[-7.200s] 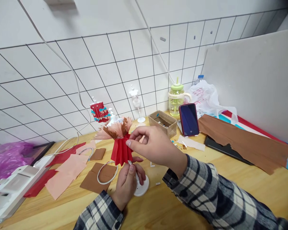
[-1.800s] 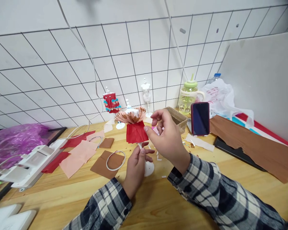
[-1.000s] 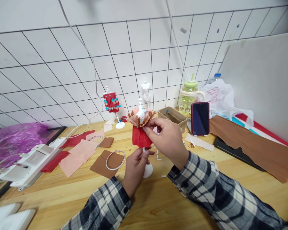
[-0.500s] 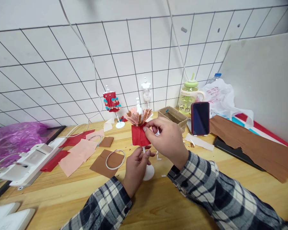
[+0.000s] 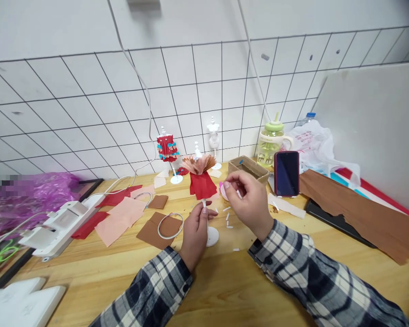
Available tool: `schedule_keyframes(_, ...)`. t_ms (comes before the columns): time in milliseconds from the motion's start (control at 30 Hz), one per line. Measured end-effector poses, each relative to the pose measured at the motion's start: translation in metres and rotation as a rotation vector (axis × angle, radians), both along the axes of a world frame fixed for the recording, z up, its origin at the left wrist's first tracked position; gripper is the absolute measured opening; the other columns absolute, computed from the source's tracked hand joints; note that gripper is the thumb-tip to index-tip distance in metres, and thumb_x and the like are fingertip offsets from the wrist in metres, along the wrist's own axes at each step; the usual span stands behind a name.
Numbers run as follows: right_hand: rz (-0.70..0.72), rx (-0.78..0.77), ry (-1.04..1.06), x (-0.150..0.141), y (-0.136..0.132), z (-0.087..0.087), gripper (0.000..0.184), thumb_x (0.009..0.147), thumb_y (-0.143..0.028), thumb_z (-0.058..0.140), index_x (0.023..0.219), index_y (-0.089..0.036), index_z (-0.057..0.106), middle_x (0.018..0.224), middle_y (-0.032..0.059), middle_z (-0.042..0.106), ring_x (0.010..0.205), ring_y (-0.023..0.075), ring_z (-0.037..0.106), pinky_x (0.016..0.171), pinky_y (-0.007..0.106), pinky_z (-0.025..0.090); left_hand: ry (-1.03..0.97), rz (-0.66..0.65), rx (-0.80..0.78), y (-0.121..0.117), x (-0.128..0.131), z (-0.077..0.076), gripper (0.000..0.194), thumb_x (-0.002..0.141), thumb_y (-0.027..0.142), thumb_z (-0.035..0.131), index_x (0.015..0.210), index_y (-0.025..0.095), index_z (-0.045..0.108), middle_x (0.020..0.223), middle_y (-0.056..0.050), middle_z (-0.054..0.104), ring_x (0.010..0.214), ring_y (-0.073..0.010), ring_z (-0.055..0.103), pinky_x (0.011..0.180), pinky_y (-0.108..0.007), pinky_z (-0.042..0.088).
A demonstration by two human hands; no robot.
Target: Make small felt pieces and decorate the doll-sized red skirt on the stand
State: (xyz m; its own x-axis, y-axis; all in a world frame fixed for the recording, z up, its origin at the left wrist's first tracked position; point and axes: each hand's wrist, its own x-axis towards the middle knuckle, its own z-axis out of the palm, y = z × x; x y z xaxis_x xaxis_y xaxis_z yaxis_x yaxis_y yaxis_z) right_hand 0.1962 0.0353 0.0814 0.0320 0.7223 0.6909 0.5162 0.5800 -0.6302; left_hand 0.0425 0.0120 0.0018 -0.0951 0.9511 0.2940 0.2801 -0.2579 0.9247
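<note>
A miniature white dress form (image 5: 212, 237) stands upright on its round base, wearing a red paper skirt (image 5: 203, 185) and a pleated peach and brown paper ruffle (image 5: 200, 164). My left hand (image 5: 196, 230) is closed around its thin white pole below the skirt. To the right of the skirt and apart from it, my right hand (image 5: 250, 202) has thumb and fingertips pressed together; whether anything is between them is hidden. A pink item (image 5: 224, 192) shows behind those fingertips. Several small white strips (image 5: 227, 218) lie on the table between my hands.
Behind stand a red-dressed form (image 5: 167, 149) and a bare form (image 5: 213, 136). A cardboard box (image 5: 248, 169), a lidded cup (image 5: 270, 144) and a phone (image 5: 286, 173) are at the right. Paper pieces (image 5: 121, 220), a cable loop (image 5: 171, 225) and a power strip (image 5: 63, 222) lie left.
My right hand has let go of the red skirt and moved right, away from it. The skirt now flares at its lower edge. My left hand still holds the pole. The view has shifted slightly.
</note>
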Motion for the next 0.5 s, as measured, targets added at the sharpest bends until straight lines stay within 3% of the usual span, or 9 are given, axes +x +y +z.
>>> schedule_keyframes(133, 0.033, -0.011, -0.169, 0.012, -0.01, -0.053, 0.008, 0.086, -0.018, 0.053, 0.087, -0.019, 0.062, 0.077, 0.0021, 0.063, 0.074, 0.0167, 0.058, 0.071, 0.03, 0.042, -0.076, 0.035, -0.015, 0.011, -0.006, -0.006, 0.035, 0.092, 0.043, 0.049, 0.113, 0.017, 0.058, 0.097, -0.009, 0.072, 0.077, -0.0172, 0.066, 0.072, -0.031, 0.051)
schedule_keyframes(233, 0.093, -0.078, -0.357, 0.023, -0.016, -0.082, 0.012, 0.086, -0.018, 0.054, 0.09, -0.021, 0.065, 0.084, 0.0034, 0.067, 0.083, 0.0198, 0.059, 0.077, 0.033, 0.043, -0.103, 0.036, 0.006, 0.016, -0.009, -0.011, 0.035, 0.091, 0.044, 0.051, 0.111, 0.016, 0.059, 0.104, -0.012, 0.072, 0.076, -0.0172, 0.067, 0.072, -0.031, 0.053)
schedule_keyframes(367, 0.057, -0.13, -0.427, 0.03, -0.017, -0.095, 0.013, 0.086, -0.02, 0.056, 0.095, -0.022, 0.066, 0.092, 0.005, 0.067, 0.09, 0.0218, 0.058, 0.081, 0.036, 0.043, -0.089, 0.026, 0.041, 0.02, -0.012, -0.015, 0.033, 0.089, 0.042, 0.053, 0.108, 0.016, 0.062, 0.105, -0.012, 0.073, 0.082, -0.0192, 0.068, 0.077, -0.034, 0.053)
schedule_keyframes(500, 0.063, -0.015, -0.418, 0.02, -0.024, -0.09, 0.016, 0.089, -0.022, 0.052, 0.099, -0.021, 0.066, 0.088, 0.0057, 0.066, 0.087, 0.0218, 0.057, 0.078, 0.035, 0.043, -0.139, 0.001, 0.008, 0.019, -0.012, -0.016, 0.038, 0.08, 0.043, 0.064, 0.105, 0.014, 0.063, 0.094, -0.013, 0.075, 0.081, -0.0219, 0.07, 0.071, -0.033, 0.055)
